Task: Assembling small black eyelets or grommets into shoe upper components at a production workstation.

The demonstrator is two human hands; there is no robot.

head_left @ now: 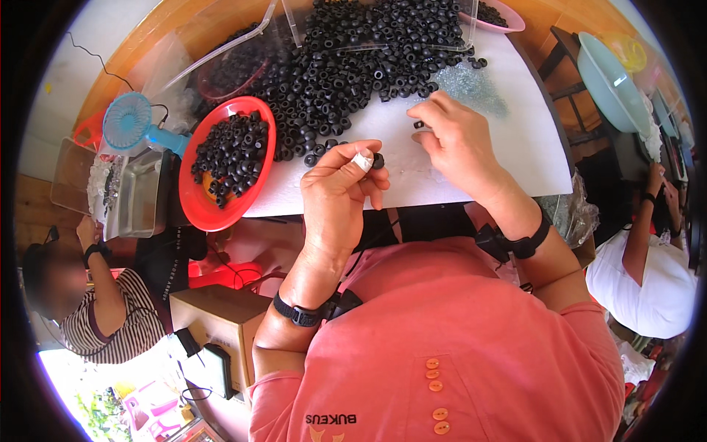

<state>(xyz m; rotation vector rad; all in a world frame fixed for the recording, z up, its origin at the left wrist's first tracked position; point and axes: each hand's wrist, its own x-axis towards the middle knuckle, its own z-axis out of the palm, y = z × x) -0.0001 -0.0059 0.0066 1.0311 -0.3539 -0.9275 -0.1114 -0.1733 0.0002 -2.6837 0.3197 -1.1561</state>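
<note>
My left hand (335, 188) is closed, its thumb wrapped in white tape. Between thumb and fingers it pinches a small round black hollow part (378, 160). To its right, my right hand (460, 140) is raised over the white table top, thumb and forefinger curled around a tiny black piece (419, 125) too small to make out well. A large heap of black hollow parts (331, 74) spreads across the far side of the table. Close beyond my right hand lies a patch of tiny clear beads (471, 88).
A red bowl (185, 177) with black parts stands at the left, near a blue fan (129, 121). A pink bowl (508, 20) sits at the far right. People work at both sides, one in a striped shirt (118, 317), another in a white shirt (644, 280). A cardboard box (217, 317) stands lower left.
</note>
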